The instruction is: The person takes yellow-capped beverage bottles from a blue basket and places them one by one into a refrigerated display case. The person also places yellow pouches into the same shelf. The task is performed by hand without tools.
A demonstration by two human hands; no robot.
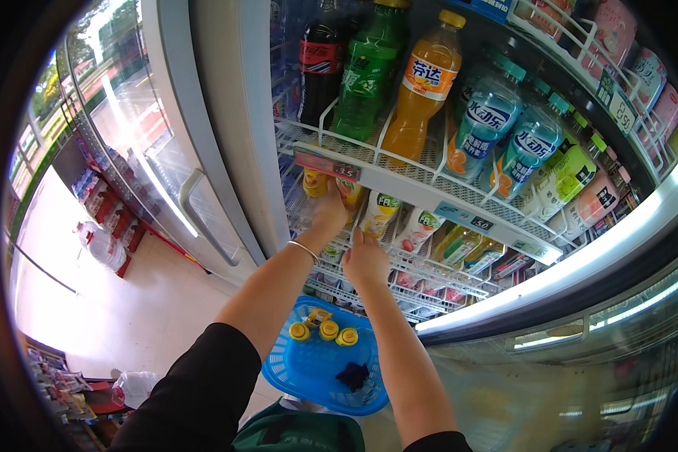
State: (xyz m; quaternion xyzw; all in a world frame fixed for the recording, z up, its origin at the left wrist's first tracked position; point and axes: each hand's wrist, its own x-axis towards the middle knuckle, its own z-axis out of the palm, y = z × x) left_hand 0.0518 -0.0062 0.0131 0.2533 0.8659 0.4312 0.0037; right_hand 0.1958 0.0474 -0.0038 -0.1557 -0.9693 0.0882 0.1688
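Note:
My left hand, with a bangle on its wrist, reaches under a shelf edge in an open drinks fridge. Its fingers close round a small yellow bottle, partly hidden by the hand and a price strip. Another yellow bottle stands just left of it. Lower and to the right, my right hand is closed at the front of the same shelf, below a white-and-yellow bottle. What its fingers hold, if anything, is hidden. Below my arms, a blue basket contains several yellow-capped bottles and a dark item.
Large soda bottles and blue-labelled drinks fill the wire shelf above. An opened glass door with a handle stands at left. Another glass door is at lower right. A big water jug sits on the floor beyond.

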